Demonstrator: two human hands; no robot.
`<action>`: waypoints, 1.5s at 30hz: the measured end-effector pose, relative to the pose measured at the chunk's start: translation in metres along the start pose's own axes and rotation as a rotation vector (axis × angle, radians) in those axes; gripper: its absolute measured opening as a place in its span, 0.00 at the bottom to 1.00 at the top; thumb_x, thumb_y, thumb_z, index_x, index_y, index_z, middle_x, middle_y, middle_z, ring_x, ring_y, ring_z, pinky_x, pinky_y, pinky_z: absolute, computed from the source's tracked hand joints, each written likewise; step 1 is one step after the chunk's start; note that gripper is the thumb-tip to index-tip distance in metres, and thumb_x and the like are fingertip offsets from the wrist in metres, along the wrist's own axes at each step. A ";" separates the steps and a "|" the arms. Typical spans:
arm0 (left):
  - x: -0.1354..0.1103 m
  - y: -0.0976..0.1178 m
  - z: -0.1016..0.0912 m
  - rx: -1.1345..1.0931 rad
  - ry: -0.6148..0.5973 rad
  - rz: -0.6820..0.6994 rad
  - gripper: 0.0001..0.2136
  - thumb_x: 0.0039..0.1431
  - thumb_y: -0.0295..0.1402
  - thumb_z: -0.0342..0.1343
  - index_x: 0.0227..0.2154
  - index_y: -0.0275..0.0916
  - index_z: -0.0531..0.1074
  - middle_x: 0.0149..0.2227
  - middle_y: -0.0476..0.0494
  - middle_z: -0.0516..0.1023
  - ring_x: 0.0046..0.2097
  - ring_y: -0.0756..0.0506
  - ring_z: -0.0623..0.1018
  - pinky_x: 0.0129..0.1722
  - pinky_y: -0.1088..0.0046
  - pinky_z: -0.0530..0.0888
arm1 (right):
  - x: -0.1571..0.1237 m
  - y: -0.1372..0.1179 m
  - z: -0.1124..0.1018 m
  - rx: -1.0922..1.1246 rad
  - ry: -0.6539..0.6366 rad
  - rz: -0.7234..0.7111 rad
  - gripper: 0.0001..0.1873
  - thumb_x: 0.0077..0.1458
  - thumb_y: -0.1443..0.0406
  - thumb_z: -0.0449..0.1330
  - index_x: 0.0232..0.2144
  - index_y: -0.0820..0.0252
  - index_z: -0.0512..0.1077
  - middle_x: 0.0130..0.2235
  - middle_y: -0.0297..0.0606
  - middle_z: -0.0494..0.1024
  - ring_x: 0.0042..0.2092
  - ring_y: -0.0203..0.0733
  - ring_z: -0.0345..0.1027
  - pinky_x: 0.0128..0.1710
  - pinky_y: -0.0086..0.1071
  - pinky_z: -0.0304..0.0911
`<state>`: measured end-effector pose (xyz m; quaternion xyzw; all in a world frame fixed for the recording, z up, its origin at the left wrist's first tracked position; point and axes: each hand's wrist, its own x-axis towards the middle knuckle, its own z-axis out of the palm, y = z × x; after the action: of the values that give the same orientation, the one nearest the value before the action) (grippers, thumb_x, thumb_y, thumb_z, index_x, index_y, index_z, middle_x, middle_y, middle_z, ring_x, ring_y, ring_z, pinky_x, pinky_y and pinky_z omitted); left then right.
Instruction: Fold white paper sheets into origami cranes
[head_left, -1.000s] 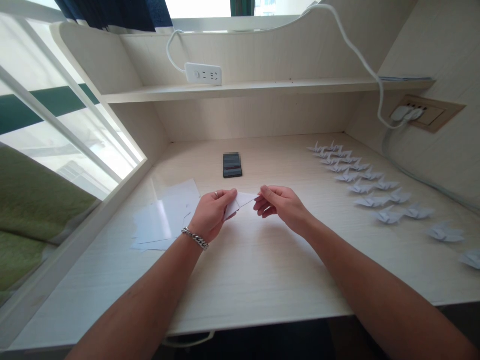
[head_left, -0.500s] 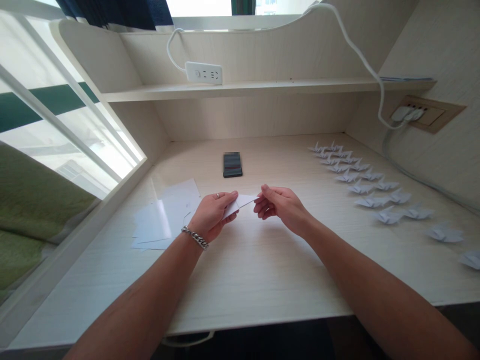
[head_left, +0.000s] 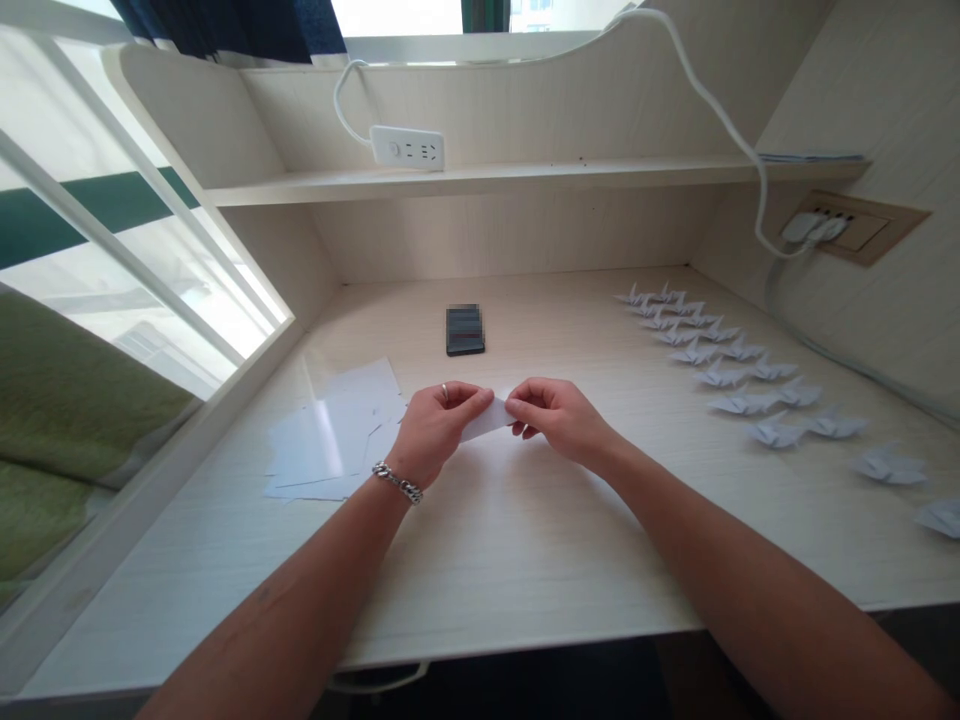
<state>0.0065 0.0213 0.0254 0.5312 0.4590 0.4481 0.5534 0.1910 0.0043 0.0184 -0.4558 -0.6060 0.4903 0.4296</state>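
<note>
A small folded piece of white paper is held between my two hands above the desk. My left hand, with a ring and a chain bracelet, grips its left part, thumb on top. At the paper's right end, the thumb and fingers of my right hand pinch the tip. Much of the paper is covered by my fingers, so its full shape is hidden. Loose white paper sheets lie on the desk just left of my left hand.
Several folded paper cranes stand in rows along the right side of the desk. A dark phone lies beyond my hands. On the shelf rests a power strip; its white cable runs to a wall socket.
My hands have come closer together, the left moving slightly right. The paper's right end, a thin pointed flap before, is now pinched in my right fingers, and less of the paper shows.
</note>
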 end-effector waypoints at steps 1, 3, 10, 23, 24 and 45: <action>0.000 0.000 0.000 0.020 -0.008 -0.006 0.16 0.43 0.43 0.68 0.27 0.34 0.77 0.26 0.44 0.76 0.28 0.49 0.71 0.28 0.73 0.66 | 0.000 0.000 0.000 0.002 -0.009 -0.010 0.10 0.54 0.59 0.60 0.29 0.62 0.72 0.25 0.35 0.75 0.28 0.36 0.69 0.30 0.31 0.65; -0.001 0.001 0.001 0.049 -0.009 -0.009 0.15 0.44 0.43 0.67 0.26 0.35 0.77 0.24 0.46 0.74 0.25 0.51 0.68 0.24 0.74 0.62 | 0.000 0.000 0.000 0.009 -0.023 -0.018 0.10 0.54 0.59 0.60 0.28 0.62 0.72 0.25 0.35 0.75 0.28 0.36 0.69 0.30 0.31 0.65; -0.009 0.011 0.007 0.190 -0.023 0.033 0.12 0.45 0.41 0.66 0.24 0.36 0.78 0.24 0.46 0.76 0.25 0.51 0.69 0.26 0.74 0.63 | 0.000 0.002 0.004 -0.035 -0.004 -0.009 0.09 0.52 0.60 0.60 0.28 0.61 0.73 0.26 0.34 0.74 0.28 0.36 0.68 0.28 0.30 0.63; -0.001 0.007 -0.004 -0.032 0.023 -0.096 0.13 0.39 0.39 0.69 0.22 0.35 0.75 0.23 0.46 0.75 0.26 0.50 0.70 0.27 0.72 0.65 | -0.002 -0.006 -0.003 0.083 -0.066 0.076 0.04 0.45 0.67 0.59 0.21 0.62 0.71 0.20 0.34 0.73 0.24 0.35 0.64 0.28 0.30 0.60; -0.001 0.007 -0.005 -0.044 0.029 -0.094 0.13 0.38 0.39 0.69 0.22 0.34 0.75 0.23 0.46 0.75 0.26 0.50 0.70 0.27 0.72 0.65 | -0.002 -0.007 -0.004 0.096 -0.067 0.081 0.04 0.45 0.67 0.59 0.21 0.62 0.71 0.20 0.34 0.73 0.24 0.35 0.64 0.28 0.30 0.60; 0.000 0.008 -0.002 -0.092 0.032 -0.006 0.13 0.44 0.39 0.68 0.26 0.34 0.76 0.24 0.48 0.74 0.26 0.52 0.70 0.26 0.75 0.65 | -0.001 -0.005 -0.001 0.088 0.067 -0.004 0.13 0.49 0.56 0.65 0.28 0.61 0.74 0.27 0.36 0.76 0.30 0.37 0.69 0.30 0.31 0.64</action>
<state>0.0041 0.0217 0.0332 0.4965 0.4482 0.4756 0.5713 0.1916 0.0035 0.0230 -0.4517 -0.5700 0.5000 0.4702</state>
